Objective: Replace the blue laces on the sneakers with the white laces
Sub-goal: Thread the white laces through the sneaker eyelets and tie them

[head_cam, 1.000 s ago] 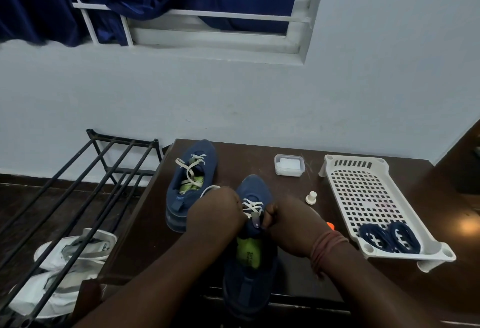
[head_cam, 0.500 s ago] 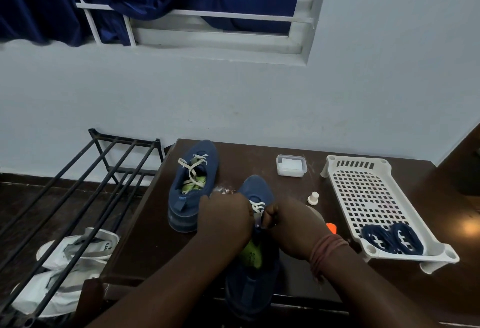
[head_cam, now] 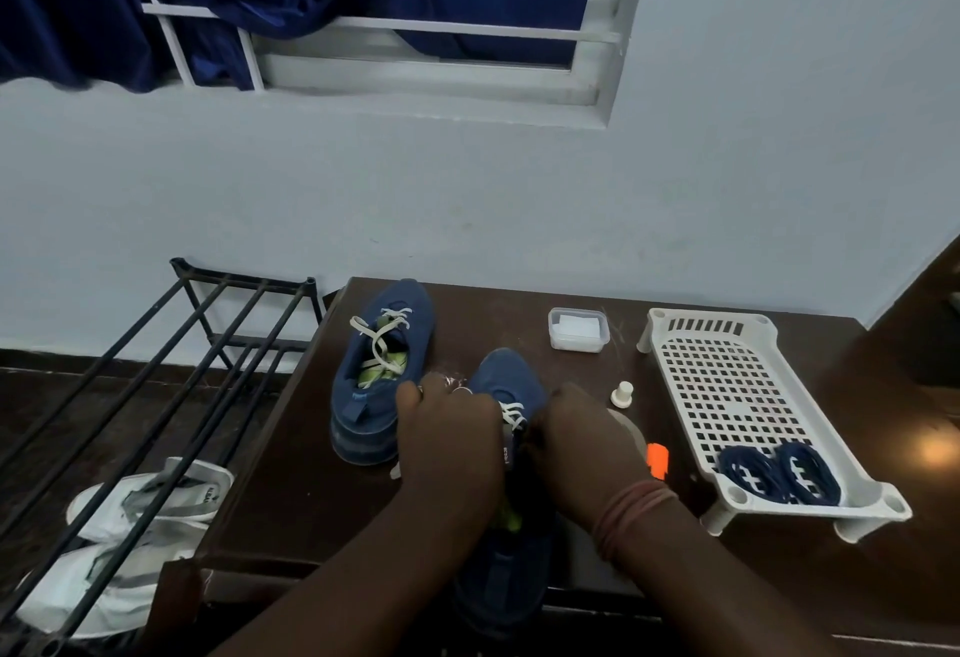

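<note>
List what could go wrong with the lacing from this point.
1. Both hands, left hand and right hand, cover the near sneaker's eyelets, so a skipped hole in the white lace could go unnoticed.
2. That sneaker overhangs the table edge; a hard tug might slide it off.

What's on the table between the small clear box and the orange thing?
A small white peg stands there, between the clear box and the orange thing, in the head view.
</note>
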Tool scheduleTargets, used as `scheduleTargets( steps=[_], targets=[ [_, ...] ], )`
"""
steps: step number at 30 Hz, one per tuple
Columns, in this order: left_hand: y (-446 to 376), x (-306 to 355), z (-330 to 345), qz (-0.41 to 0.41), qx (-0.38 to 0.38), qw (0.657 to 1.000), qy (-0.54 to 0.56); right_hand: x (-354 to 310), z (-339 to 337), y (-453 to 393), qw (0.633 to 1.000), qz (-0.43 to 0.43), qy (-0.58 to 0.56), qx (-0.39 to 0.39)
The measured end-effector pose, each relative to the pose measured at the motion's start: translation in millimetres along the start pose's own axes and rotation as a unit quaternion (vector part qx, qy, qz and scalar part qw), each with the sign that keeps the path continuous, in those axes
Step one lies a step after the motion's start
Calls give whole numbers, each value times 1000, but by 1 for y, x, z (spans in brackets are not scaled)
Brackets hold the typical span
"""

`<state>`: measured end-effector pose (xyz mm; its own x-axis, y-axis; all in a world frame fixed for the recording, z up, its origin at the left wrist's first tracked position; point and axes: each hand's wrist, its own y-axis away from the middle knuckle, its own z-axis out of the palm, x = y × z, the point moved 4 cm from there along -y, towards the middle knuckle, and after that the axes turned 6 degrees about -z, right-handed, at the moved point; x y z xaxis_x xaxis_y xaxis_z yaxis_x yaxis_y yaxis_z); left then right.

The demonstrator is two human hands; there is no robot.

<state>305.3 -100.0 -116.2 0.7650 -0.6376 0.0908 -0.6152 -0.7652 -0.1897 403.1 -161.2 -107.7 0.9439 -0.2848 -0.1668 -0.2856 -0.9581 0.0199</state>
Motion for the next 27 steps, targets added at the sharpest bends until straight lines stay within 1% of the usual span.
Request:
scheduleTargets(
  steps=[2, 6, 8, 10, 11, 12, 13, 15, 16, 18, 19, 20, 21, 23, 27],
  targets=[
    [-2, 1, -1, -17, -7, 1000, -23, -3, 3, -2, 1000, -4, 3, 8],
    [-2, 3, 0, -50, -38, 997, -39, -1, 18, -6, 1000, 9, -4, -20],
    [-2, 3, 2, -74, -54, 995, -27, 1, 18, -8, 1000, 28, -8, -12],
    [-3, 3, 7, -99, -69, 993, -2, -2, 19, -10, 999, 6, 15, -32],
    [-4, 3, 9, -106, -80, 991, 4, -3, 18, -10, 999, 9, 18, -31],
    [-5, 1, 10, -112, -89, 990, 5, -3, 16, -11, 999, 17, 21, -23],
    [-6, 0, 12, -118, -96, 988, 7, -2, 11, -13, 999, 20, 24, 5],
    [-8, -2, 12, -124, -109, 986, 12, -3, 1, -14, 995, 14, 50, 83],
    [-8, -2, 12, -126, -116, 985, 14, -1, 4, -16, 997, 11, 41, 66],
    [-7, -2, 13, -141, -127, 981, 36, 3, 14, -18, 999, 23, 0, -49],
    [-7, -1, 12, -149, -128, 979, 47, 6, 17, -21, 996, 33, -18, -79],
    [-6, -1, 12, -150, -127, 979, 48, 9, 18, -23, 995, 35, -26, -93],
    [-6, 0, 12, -145, -123, 981, 39, 9, 21, -24, 993, 42, -32, -103],
    [-5, 0, 13, -138, -113, 984, 21, 9, 24, -25, 994, 41, -10, -100],
    [-6, -1, 16, -146, -101, 983, 35, 4, 23, -23, 997, 20, 20, -71]
  ],
)
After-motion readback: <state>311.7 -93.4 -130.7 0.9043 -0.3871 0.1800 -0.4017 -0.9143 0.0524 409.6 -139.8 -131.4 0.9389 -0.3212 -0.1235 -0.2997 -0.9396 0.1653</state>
